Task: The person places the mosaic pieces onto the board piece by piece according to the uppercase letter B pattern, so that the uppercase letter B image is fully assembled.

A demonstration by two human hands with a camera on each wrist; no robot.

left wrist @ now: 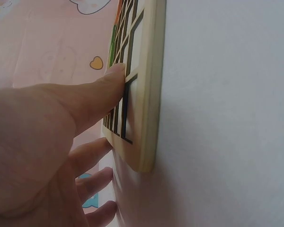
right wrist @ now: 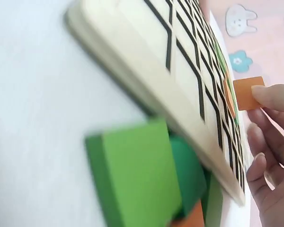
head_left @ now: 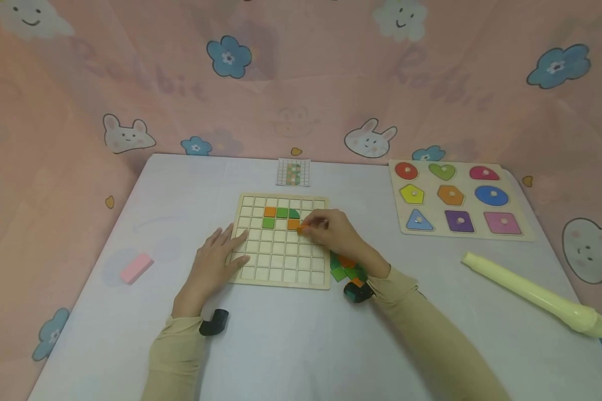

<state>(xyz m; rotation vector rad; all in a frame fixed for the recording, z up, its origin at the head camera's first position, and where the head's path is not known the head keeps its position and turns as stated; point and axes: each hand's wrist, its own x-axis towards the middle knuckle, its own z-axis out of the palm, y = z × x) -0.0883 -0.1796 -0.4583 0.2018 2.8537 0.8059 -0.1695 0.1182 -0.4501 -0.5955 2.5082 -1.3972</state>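
My right hand (head_left: pixel 333 231) pinches an orange square tile (right wrist: pixel 248 93) between thumb and fingers, over the right part of the wooden grid board (head_left: pixel 283 275). Several tiles sit in the board's cells: an orange one (head_left: pixel 270 212), light green ones (head_left: pixel 282 213), a dark green rounded one (head_left: pixel 294 214) and another orange one (head_left: pixel 293 224) beside the right fingertips. My left hand (head_left: pixel 213 267) rests at the board's left edge, fingers spread, the thumb (left wrist: pixel 102 90) lying on the grid. A pile of green and orange tiles (right wrist: pixel 139 172) lies by the board's right edge, partly under my right wrist.
A small printed grid card (head_left: pixel 293 172) lies behind the board. At the back right is a shape puzzle board (head_left: pixel 461 229) with knobbed pieces. A pale yellow tube (head_left: pixel 532 292) lies at the right, and a pink block (head_left: pixel 137 268) at the left.
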